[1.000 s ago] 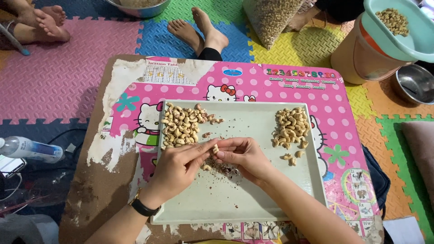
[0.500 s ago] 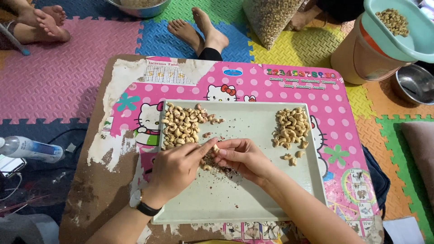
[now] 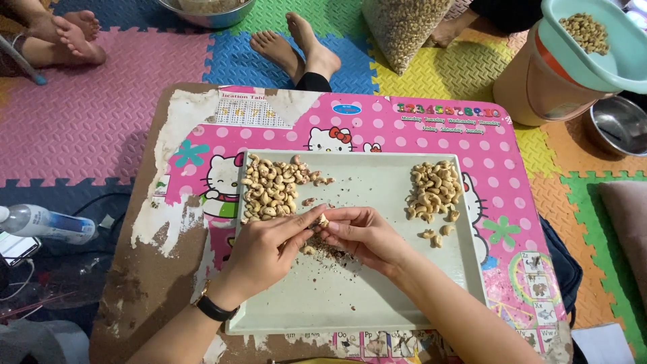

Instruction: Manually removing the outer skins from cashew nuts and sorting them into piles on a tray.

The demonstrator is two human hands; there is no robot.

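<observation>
Both hands, left (image 3: 263, 251) and right (image 3: 360, 232), pinch one cashew (image 3: 322, 220); right pile (image 3: 435, 189) looks done, left pile (image 3: 271, 187) remains.

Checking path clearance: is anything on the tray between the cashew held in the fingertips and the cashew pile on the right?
Nothing visible: bare tray lies between the held cashew and the right pile.
</observation>
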